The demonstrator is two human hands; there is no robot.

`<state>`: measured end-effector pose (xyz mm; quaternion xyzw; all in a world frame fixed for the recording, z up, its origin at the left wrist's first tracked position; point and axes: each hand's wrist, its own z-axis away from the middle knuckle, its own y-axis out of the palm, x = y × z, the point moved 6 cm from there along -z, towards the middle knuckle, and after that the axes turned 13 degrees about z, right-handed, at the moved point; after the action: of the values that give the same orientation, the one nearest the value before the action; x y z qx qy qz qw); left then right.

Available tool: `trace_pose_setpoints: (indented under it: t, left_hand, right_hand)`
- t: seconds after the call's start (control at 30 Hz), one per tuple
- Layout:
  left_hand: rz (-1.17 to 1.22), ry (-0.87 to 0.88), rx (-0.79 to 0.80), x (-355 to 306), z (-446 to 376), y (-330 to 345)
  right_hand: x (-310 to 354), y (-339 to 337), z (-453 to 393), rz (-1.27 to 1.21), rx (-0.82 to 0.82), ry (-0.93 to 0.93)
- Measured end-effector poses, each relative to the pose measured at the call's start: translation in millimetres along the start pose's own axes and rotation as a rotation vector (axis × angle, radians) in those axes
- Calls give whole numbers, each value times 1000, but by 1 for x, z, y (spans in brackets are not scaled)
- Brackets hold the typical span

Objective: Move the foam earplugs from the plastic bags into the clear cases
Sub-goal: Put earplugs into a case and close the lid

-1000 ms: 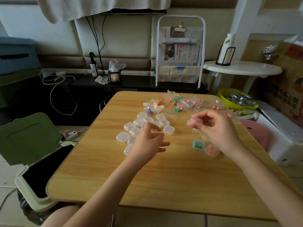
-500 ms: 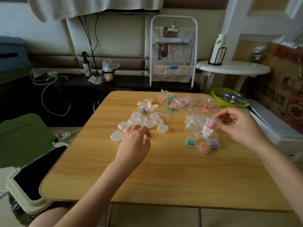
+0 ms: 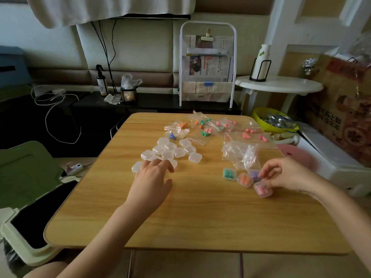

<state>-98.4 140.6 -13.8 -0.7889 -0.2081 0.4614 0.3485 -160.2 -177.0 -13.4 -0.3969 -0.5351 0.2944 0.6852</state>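
On the wooden table [image 3: 192, 217] lies a cluster of empty clear cases [image 3: 172, 150]. My left hand [image 3: 153, 177] rests over the cluster's near edge, fingertips spread on a case. My right hand [image 3: 285, 174] pinches a clear case holding pink earplugs [image 3: 262, 189], set down on the table beside three filled cases: green [image 3: 229, 173], orange [image 3: 245, 180] and purple [image 3: 254, 174]. Empty crumpled bags [image 3: 241, 154] lie just behind them. Small bags with orange, green, blue and pink earplugs [image 3: 208, 127] are scattered along the far edge.
A green bin with its lid open [image 3: 26, 197] stands left of the table. Right of it are a pink stool [image 3: 297, 157], a white box [image 3: 337, 167] and a yellow bowl [image 3: 275, 120]. A white rack [image 3: 207, 65] stands behind.
My right hand has brought the case of pink earplugs down from above the bags to the table beside the filled cases. My left hand has stayed on the empty cases, fingers spreading.
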Motion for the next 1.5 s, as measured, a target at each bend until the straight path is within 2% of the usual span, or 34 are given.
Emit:
trace_pose_setpoints:
  t: [0.13,0.3,0.57,0.73,0.83,0.9,1.13,1.23,1.33,1.5]
  left_hand:
    - [-28,6,-4,1,4,-4]
    - [-36,4,-8,2,6,-6]
    - [-60,23,83,2,6,-3]
    - [-49,17,90,4,6,-4]
    - [-39,19,96,6,6,-5]
    - [-26,13,98,7,5,-5]
    - [6,-8,123,11,4,-6]
    - [5,-16,148,11,5,-4]
    - [-1,-29,182,13,4,-4]
    - [-22,-17,225,17,3,0]
  right_hand:
    - [2,4,-1,138,-33,-11]
    - [30,-5,7,339,-180,-103]
    - [46,17,8,537,-181,-45]
    - [38,23,1,272,-66,-73]
    - [32,5,-5,241,-200,-86]
    - [23,-2,-7,331,-267,-59]
    - [18,7,-4,589,-134,-13]
    - [24,5,1,578,-124,-29]
    - [29,4,3,521,-183,-41]
    - [29,7,9,690,-97,22]
